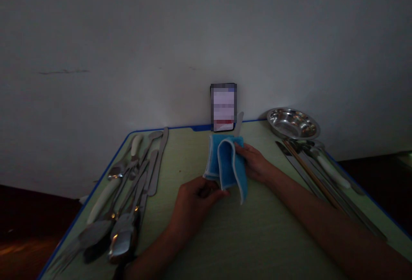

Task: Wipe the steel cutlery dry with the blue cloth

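Observation:
A blue cloth (227, 164) with pale stitched edges hangs folded in loops above the table. My right hand (254, 162) is closed on its right side, thumb pressed against the fabric. Above the cloth's top edge shows the flat metal end of a table knife (239, 123), tilted slightly right; the cloth covers its middle. My left hand (198, 200) is closed in a pinch under the cloth, in line with the knife, whose lower end is hidden by the fingers and fabric.
Several metal spoons, forks and knives (153, 172), some white-handled, lie along the table's left side. On the right are a steel bowl (293, 124), chopsticks (310, 172) and more cutlery (333, 168). A phone (223, 107) leans on the wall behind the pale green table (186, 147).

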A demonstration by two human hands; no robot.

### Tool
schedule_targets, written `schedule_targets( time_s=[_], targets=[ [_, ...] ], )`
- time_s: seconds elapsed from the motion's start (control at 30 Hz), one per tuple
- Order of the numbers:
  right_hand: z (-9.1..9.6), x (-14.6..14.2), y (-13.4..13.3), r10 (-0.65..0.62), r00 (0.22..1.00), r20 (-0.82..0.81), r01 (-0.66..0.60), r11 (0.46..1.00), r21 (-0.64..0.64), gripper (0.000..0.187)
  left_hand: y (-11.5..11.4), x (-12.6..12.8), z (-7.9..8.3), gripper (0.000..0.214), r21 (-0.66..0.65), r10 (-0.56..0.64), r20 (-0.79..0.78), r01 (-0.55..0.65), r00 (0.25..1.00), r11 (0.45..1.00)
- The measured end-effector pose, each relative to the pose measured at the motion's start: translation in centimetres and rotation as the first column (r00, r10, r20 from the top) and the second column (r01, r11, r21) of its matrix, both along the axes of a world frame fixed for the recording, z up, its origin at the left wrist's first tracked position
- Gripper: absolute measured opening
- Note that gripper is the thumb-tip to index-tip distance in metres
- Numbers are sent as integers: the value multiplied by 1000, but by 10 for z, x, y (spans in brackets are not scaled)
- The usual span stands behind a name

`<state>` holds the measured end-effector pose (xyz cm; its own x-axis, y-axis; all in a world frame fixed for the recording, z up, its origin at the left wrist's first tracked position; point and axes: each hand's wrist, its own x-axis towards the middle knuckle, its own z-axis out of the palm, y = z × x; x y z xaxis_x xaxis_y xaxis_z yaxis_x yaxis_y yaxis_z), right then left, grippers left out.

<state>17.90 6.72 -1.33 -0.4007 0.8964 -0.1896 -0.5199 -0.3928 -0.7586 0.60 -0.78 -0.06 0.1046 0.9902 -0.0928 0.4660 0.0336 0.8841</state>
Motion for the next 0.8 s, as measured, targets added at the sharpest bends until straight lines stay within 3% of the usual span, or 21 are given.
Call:
schedule_targets(
  time_s=[0.27,0.47,0.63,0.8],
  targets=[
    [-1,-1,3,-38,999,-13,38,999,-6,20,2,0,1,23,17,0,19,0,1000,1000],
    [-1,-3,5,-106,994,-30,104,993,-56,18,1,2,4,24,55,15,-86,-10,996,998],
    [1,-1,11,-247,966,-75,230,955,-189,23,-2,4,5,22,98,-70,-146,85,987,991],
    [5,0,15,-272,957,-102,240,937,-254,27,-3,6,3,21,119,-145,-174,167,974,979]
  ],
)
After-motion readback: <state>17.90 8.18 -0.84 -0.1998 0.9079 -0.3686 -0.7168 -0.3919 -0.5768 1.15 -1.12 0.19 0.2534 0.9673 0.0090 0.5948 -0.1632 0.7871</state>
